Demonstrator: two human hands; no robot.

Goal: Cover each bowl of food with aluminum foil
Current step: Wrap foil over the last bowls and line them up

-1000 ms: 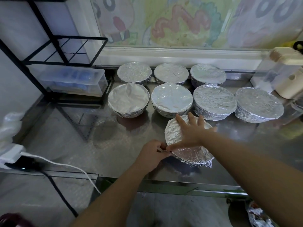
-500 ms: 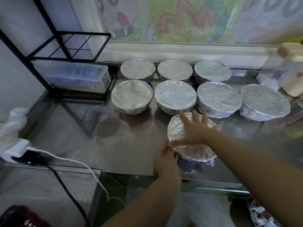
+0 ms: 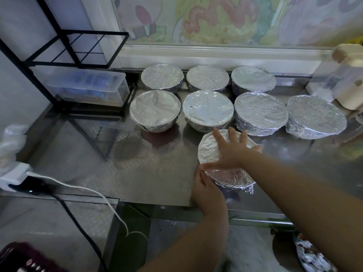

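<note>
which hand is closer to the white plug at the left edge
Left. The left hand grips the near-left rim of the front bowl, on the side toward the white plug. The right hand lies flat on top of that bowl, farther away.

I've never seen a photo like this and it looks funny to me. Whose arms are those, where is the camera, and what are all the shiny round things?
Those arms belong to a person, not a machine. The camera sits on the person's head and looks down, so you see what they see. On the shiny steel table stand eight round bowls covered with silver aluminium foil. At the back, in two rows, sit seven finished bowls. The nearest round bowl wrapped in crinkly silver foil is being worked on: the right hand lies flat on top with fingers spread, and the left hand pinches the foil at its near edge.
</note>
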